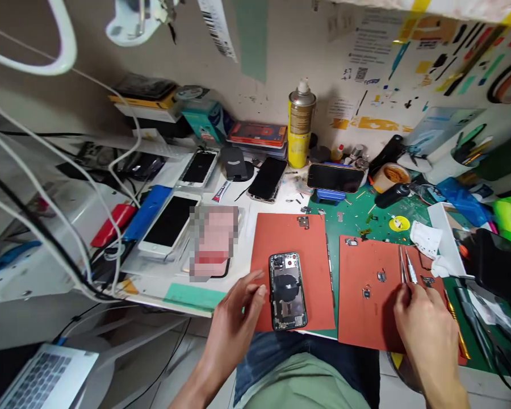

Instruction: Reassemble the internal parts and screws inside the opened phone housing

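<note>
An opened phone housing (288,292), its round dark coil and camera holes showing, lies on the left orange mat (319,267). Just to its left hovers my left hand (238,307), fingers spread and holding nothing. Over the right orange mat, my right hand (426,324) is closed around a pair of metal tweezers (403,264) that point away from me. A silver-tipped tool (411,270) lies beside the tweezers; I cannot tell if my fingers touch it. Small parts sit on the right mat, among them a square metal piece (367,293) and a bracket-like piece (381,276).
Several phones, including a white one (170,223), occupy the left side. A yellow spray can (300,125) stands by the wall. At the right are scissors (505,363), a black device (496,264) and a white tray (447,233). White cables (89,199) hang at left.
</note>
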`<act>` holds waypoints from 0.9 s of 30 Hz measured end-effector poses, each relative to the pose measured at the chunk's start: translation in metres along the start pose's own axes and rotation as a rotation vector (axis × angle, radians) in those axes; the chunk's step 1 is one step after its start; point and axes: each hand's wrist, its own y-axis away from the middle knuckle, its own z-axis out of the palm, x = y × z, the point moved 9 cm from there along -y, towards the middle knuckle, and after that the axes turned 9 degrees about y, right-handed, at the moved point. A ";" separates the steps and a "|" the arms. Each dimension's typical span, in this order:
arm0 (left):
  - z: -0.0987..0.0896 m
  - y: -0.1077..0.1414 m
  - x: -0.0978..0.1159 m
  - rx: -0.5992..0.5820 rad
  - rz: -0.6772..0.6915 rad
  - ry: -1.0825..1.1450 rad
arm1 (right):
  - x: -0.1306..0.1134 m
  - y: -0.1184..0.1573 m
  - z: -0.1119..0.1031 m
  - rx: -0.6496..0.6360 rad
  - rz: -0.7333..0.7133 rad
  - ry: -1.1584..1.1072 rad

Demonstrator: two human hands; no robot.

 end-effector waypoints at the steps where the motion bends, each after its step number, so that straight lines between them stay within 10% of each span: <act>1: 0.001 0.000 -0.001 -0.004 -0.009 0.022 | -0.003 0.002 -0.008 0.042 -0.007 -0.018; 8: 0.008 0.005 -0.013 -0.036 -0.057 0.065 | -0.118 0.049 -0.060 -0.031 -0.271 -0.631; 13: 0.010 0.005 -0.015 -0.049 -0.085 0.057 | -0.188 0.079 -0.069 -0.078 -0.341 -0.526; 27: 0.039 -0.019 0.002 -0.184 -0.058 0.076 | -0.184 0.087 -0.054 -0.124 -0.115 -0.471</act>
